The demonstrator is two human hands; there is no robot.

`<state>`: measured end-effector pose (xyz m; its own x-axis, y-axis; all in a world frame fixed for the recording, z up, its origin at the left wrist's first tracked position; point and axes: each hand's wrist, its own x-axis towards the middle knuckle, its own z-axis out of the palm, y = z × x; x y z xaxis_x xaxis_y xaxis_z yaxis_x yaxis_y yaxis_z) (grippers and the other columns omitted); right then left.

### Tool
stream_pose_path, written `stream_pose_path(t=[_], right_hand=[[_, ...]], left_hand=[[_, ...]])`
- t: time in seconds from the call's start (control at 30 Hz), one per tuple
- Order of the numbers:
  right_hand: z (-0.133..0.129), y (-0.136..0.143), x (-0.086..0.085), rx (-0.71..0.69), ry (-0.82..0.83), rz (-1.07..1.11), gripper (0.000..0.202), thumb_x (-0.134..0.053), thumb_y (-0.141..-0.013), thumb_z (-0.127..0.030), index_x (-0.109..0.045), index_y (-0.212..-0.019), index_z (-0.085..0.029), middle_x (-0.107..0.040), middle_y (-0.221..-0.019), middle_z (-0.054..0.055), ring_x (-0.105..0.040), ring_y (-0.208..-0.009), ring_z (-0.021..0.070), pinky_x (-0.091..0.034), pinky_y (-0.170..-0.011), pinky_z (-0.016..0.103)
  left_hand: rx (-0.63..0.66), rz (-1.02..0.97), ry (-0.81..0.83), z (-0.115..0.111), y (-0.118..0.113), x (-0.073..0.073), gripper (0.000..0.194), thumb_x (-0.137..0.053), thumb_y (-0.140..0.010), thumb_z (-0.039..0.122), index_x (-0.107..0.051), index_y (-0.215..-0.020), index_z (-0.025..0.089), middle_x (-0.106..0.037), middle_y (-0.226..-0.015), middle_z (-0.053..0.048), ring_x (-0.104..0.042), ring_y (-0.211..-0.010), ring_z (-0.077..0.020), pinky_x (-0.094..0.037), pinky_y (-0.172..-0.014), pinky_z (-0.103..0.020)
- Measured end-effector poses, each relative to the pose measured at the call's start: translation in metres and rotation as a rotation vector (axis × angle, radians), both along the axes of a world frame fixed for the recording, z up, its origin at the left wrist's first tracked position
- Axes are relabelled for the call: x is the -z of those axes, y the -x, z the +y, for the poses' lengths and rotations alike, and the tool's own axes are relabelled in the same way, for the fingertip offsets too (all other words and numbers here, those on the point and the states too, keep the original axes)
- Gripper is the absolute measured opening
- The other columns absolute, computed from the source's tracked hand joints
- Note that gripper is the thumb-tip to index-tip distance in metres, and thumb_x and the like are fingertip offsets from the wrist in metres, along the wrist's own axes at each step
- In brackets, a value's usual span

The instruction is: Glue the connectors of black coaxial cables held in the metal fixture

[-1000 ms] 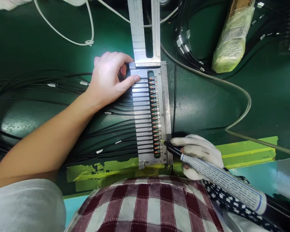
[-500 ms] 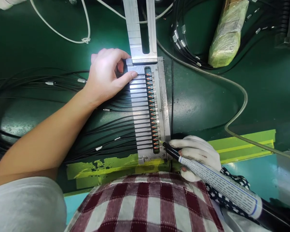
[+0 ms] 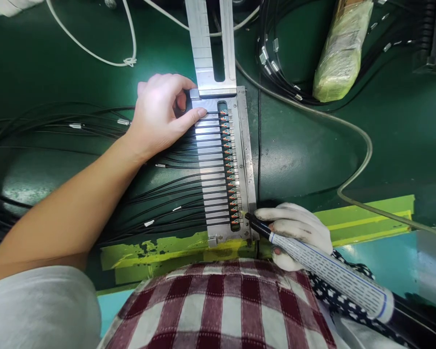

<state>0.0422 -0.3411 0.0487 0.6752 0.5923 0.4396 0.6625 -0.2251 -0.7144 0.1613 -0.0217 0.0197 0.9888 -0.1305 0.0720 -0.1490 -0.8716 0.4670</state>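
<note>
My bare left hand (image 3: 160, 114) holds the upper left corner of a metal fixture (image 3: 212, 169), its thumb pressed on the plate by the top cable and its index finger at the corner block. Several black cables (image 3: 181, 186) run in from the left, side by side across the plate. Their ends, small orange and metal connectors (image 3: 227, 145), sit in a row along the slot. In a white glove with bare fingertips, my right hand (image 3: 298, 228) grips a marker pen (image 3: 323, 266) with a printed white barrel. The pen's dark tip is at the lowest connectors, where a little yellow shows.
A slotted metal arm (image 3: 205, 43) extends from the fixture's far end. Yellow-green tape (image 3: 138, 252) lines the near edge of the green table (image 3: 298, 145). Beyond are a wrapped bundle (image 3: 339, 58), coiled black cables (image 3: 267, 53) and a pale hose (image 3: 366, 140) crossing the right side.
</note>
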Motion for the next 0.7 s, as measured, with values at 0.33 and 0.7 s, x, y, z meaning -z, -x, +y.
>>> stream_pose_path(t=[0.33, 0.7], right_hand=[[-0.0019, 0.0019, 0.0013, -0.026, -0.02, 0.009, 0.02, -0.052, -0.103, -0.037, -0.058, -0.099, -0.018, -0.076, -0.094, 0.015, -0.076, -0.079, 0.0219, -0.061, -0.065, 0.033], [-0.0004, -0.0012, -0.0028, -0.015, 0.002, 0.0, 0.02, -0.053, -0.102, -0.037, -0.058, -0.098, -0.018, -0.077, -0.093, 0.014, -0.077, -0.078, 0.0226, -0.062, -0.065, 0.033]], left_hand=[[0.05, -0.074, -0.017, 0.0043, -0.0008, 0.0041, 0.048, -0.051, -0.092, 0.066, -0.062, -0.122, 0.03, -0.069, -0.095, -0.001, -0.065, -0.109, -0.0287, -0.047, -0.103, -0.05], [0.006, 0.002, -0.034, -0.0013, 0.0008, -0.0036, 0.055, -0.045, -0.09, 0.071, -0.061, -0.126, 0.033, -0.072, -0.101, -0.002, -0.062, -0.119, -0.0326, -0.045, -0.105, -0.055]])
